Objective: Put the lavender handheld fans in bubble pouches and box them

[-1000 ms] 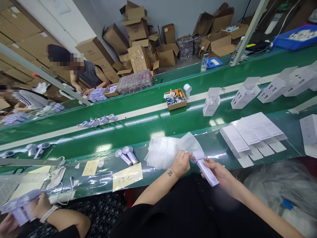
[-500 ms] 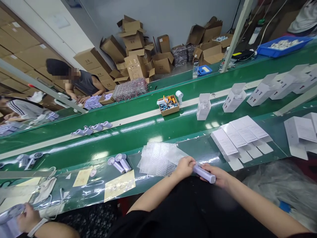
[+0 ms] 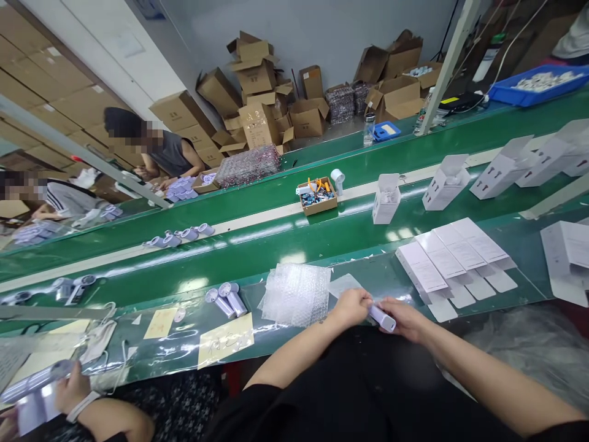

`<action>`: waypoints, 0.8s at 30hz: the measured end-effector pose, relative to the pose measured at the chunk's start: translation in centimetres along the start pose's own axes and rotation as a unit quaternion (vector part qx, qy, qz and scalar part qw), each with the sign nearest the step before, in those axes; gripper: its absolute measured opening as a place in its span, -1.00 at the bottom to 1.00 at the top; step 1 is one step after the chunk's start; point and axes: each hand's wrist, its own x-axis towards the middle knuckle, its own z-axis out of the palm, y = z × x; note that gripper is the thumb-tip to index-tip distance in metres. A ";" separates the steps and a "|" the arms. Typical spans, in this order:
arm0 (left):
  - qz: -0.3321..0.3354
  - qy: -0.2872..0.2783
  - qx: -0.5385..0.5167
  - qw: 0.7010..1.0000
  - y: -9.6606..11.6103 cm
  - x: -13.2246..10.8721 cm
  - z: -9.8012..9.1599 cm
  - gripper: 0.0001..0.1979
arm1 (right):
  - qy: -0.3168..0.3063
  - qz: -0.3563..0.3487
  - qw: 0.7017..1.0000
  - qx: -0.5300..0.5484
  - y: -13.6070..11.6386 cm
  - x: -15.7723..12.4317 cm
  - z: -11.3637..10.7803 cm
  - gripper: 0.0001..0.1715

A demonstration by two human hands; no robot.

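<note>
My left hand [image 3: 353, 306] is closed round the head end of a lilac hand-held fan [image 3: 383, 318] and the clear bubble-wrap bag [image 3: 343, 285] pulled over it. My right hand [image 3: 405, 316] grips the fan's handle from the right. Both hands sit at the near edge of the green bench. A stack of bubble-wrap bags [image 3: 296, 293] lies just left of my left hand. Two more lilac fans [image 3: 225, 299] lie further left.
Flat white cartons [image 3: 453, 258] are fanned out to the right. Opened white boxes [image 3: 387, 197] and a small cardboard tray of parts [image 3: 317, 194] ride the green conveyor [image 3: 276, 224]. A co-worker's hand [image 3: 73, 388] holds a bagged item at lower left. Cardboard boxes [image 3: 257, 80] pile up behind.
The fan has slid further into the bubble-wrap bag, and the bag's loose end has dropped flat onto the bench. Both hands came down closer to the bench edge.
</note>
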 end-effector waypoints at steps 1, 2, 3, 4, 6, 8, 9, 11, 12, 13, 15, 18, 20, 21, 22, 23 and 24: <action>-0.009 0.002 -0.006 1.000 0.0 -0.1 -0.2 -0.84 | 0.012 -0.021 0.999 -0.024 -0.8 -0.6 -0.5 -0.82; -0.019 0.004 -0.011 1.000 0.1 -0.2 -0.6 -0.83 | 0.022 -0.060 0.996 -0.064 -1.7 -1.2 -0.9 -0.79; -0.025 0.006 -0.020 0.999 0.3 -0.4 -1.0 -0.82 | 0.032 -0.116 0.985 -0.122 -2.7 -1.9 -1.4 -0.77; -0.024 0.006 -0.039 0.999 0.5 -0.7 -1.6 -0.79 | 0.039 -0.177 0.965 -0.188 -3.6 -2.7 -1.7 -0.75; 0.007 -0.001 -0.097 0.995 1.2 -1.3 -3.2 -0.73 | 0.037 -0.265 0.918 -0.293 -5.3 -4.2 -1.9 -0.71; 0.080 -0.003 -0.154 0.985 1.8 -2.0 -4.7 -0.66 | -0.001 -0.257 0.926 -0.276 -6.3 -5.3 -1.2 -0.71; 0.125 -0.006 -0.159 0.979 2.1 -2.2 -5.2 -0.53 | -0.030 -0.233 0.944 -0.232 -6.6 -5.7 -0.7 -0.71; 0.210 -0.025 -0.114 0.971 2.4 -2.4 -5.4 -0.11 | -0.086 -0.202 0.963 -0.157 -6.9 -6.0 0.5 -0.70; 0.238 -0.034 -0.083 0.967 2.4 -2.3 -5.2 0.00 | -0.107 -0.201 0.963 -0.147 -7.1 -6.0 0.8 -0.71; 0.250 -0.040 -0.058 0.966 2.3 -2.2 -4.7 -0.05 | -0.125 -0.205 0.958 -0.157 -7.3 -5.8 0.8 -0.71; 0.230 -0.015 -0.048 0.972 1.7 -1.7 -3.7 -0.48 | -0.146 -0.237 0.934 -0.226 -7.8 -4.9 -0.6 -0.73; 0.111 0.068 -0.142 0.981 0.2 -1.1 -3.4 -0.83 | -0.074 -0.338 0.850 -0.398 -8.0 -2.4 -5.6 -0.58; 0.014 0.093 -0.246 0.965 -0.9 -1.2 -4.3 -0.80 | 0.032 -0.374 0.787 -0.489 -7.3 -0.1 -9.3 -0.77; -0.024 0.096 -0.297 0.950 -1.3 -1.3 -4.8 -0.75 | 0.042 -0.380 0.761 -0.525 -6.9 1.0 -10.7 -0.87; -0.050 0.096 -0.341 0.934 -1.7 -1.5 -5.4 -0.69 | 0.025 -0.383 0.740 -0.552 -6.5 2.1 -11.7 -0.87; -0.063 0.099 -0.378 0.918 -2.1 -1.7 -5.9 -0.64 | -0.018 -0.383 0.724 -0.574 -6.2 3.0 -12.3 -0.80; -0.068 0.102 -0.411 0.903 -2.4 -2.0 -6.4 -0.60 | -0.076 -0.380 0.709 -0.589 -6.2 3.7 -12.4 -0.75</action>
